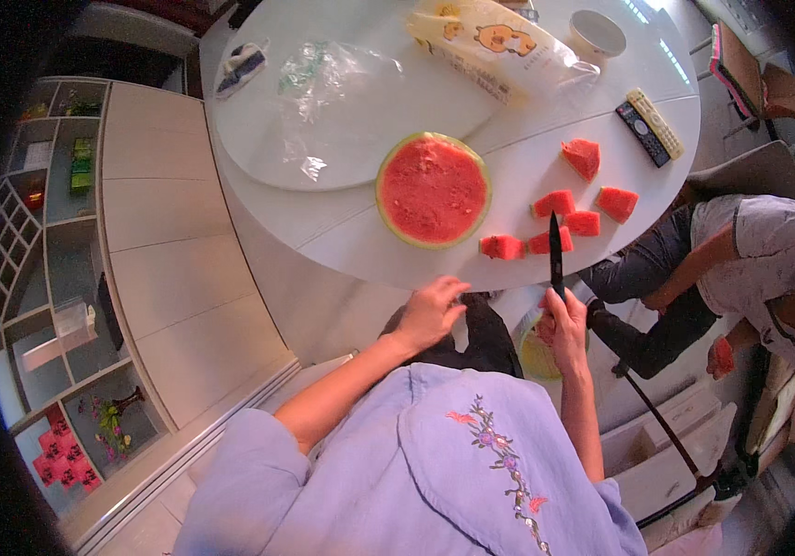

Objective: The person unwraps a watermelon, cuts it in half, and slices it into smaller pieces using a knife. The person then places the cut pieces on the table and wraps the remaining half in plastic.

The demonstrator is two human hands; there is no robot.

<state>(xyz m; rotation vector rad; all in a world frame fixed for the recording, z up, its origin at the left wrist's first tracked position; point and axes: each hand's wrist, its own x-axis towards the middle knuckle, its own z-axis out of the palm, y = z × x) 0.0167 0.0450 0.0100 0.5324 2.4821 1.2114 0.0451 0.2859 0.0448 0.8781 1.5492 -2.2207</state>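
Note:
My right hand (564, 326) grips a knife (555, 254) by its handle, the dark blade pointing away from me over the near edge of the table. Under the blade lies a watermelon piece (541, 242), with another cut piece (503, 247) just left of it. Several more red chunks, such as one wedge (582, 160), are scattered farther right. A large cut watermelon (433, 189) rests with its red face up and green rind around it. My left hand (436, 313) holds nothing, its fingers loosely bent near the table's edge, short of the melon.
On the white round table (342, 229) lie a clear plastic bag (328, 90), a printed yellowish bag (495, 48), a white bowl (597, 33) and two remote controls (650, 128). A bin (540, 356) stands below my right hand. A seated person (759, 243) at right holds a watermelon piece (721, 356).

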